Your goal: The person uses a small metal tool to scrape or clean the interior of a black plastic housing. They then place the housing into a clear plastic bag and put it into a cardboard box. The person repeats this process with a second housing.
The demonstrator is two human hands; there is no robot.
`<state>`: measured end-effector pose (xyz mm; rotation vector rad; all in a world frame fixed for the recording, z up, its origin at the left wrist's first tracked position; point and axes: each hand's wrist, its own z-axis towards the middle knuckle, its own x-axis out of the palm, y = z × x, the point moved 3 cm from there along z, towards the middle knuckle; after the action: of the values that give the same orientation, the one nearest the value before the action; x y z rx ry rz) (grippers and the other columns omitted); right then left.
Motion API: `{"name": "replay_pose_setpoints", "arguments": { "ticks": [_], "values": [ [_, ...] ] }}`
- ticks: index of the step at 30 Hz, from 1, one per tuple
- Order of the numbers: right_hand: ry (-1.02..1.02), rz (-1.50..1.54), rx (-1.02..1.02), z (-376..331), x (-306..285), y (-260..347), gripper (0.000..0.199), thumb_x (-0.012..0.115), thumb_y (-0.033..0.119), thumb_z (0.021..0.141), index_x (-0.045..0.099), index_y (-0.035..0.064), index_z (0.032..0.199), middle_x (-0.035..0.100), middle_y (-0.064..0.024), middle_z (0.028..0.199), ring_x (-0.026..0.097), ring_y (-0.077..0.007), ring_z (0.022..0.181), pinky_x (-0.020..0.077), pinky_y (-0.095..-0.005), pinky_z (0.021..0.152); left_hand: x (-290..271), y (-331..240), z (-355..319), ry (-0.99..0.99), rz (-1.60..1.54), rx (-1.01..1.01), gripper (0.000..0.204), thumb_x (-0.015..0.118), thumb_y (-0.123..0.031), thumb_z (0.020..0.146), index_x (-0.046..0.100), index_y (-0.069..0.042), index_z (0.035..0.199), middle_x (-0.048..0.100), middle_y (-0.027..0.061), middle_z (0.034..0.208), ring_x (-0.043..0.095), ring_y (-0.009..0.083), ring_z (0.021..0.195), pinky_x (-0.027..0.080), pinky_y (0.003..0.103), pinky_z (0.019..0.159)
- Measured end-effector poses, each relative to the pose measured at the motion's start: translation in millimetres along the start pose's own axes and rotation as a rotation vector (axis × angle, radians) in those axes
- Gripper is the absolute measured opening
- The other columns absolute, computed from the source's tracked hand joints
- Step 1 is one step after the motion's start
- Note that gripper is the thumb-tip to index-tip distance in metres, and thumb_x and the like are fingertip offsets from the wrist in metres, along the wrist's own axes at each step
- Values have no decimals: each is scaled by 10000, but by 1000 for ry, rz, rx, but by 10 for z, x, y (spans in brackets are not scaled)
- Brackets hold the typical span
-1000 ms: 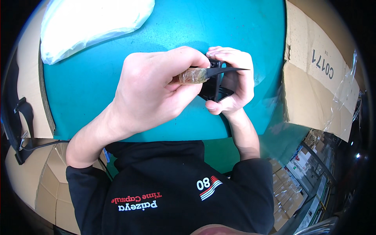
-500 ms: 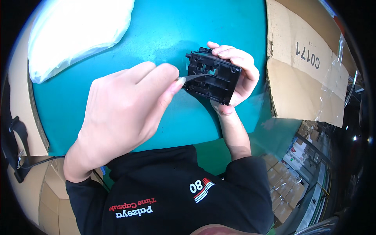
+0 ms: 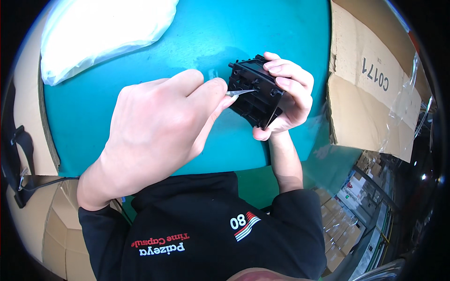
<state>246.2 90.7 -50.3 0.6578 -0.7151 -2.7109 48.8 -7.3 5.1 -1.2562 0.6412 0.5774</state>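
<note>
fingers (image 3: 294, 72) gripping black part (image 3: 261, 104), teal tabletop (image 3: 262, 28), cardboard (image 3: 361, 100) alongside

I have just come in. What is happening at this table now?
A person works with bare hands above a blue-green table. The left hand pinches a thin pointed tool, its tip over a black plastic part held in the right hand; whether the tip touches is unclear. A white plastic bundle lies at the upper left; cardboard stands at the right.
</note>
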Motion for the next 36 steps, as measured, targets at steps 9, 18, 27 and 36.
{"name": "replay_pose_setpoints", "arguments": {
  "ticks": [9,18,27,36],
  "values": [
    [-40,22,32,19,45,38,828,870,677,597,677,-13,1012,624,-172,1049,652,-308,974,582,-522,888,7,17,-3,32,-36,6,112,728,-55,852,700,-45,959,533,76,679,537,247,521,412,359,477],
    [60,-22,90,42,18,75,751,934,544,546,713,7,1022,644,-122,1030,648,-292,961,579,-467,855,47,18,-4,61,182,99,138,762,-124,823,700,-81,938,498,41,677,550,203,546,419,326,484],
    [104,-150,70,102,-24,128,727,942,522,558,715,13,1027,654,-109,1002,655,-290,941,575,-448,856,137,1,-39,-113,478,194,219,753,-173,777,710,-97,977,430,17,745,491,148,625,406,290,535],
    [-152,-24,-58,66,-192,19,834,889,648,620,625,-26,1033,632,-174,970,653,-308,913,595,-521,839,53,32,71,-225,33,211,332,804,-132,742,746,-52,1059,457,33,742,475,162,587,371,305,512]
  ]
}}
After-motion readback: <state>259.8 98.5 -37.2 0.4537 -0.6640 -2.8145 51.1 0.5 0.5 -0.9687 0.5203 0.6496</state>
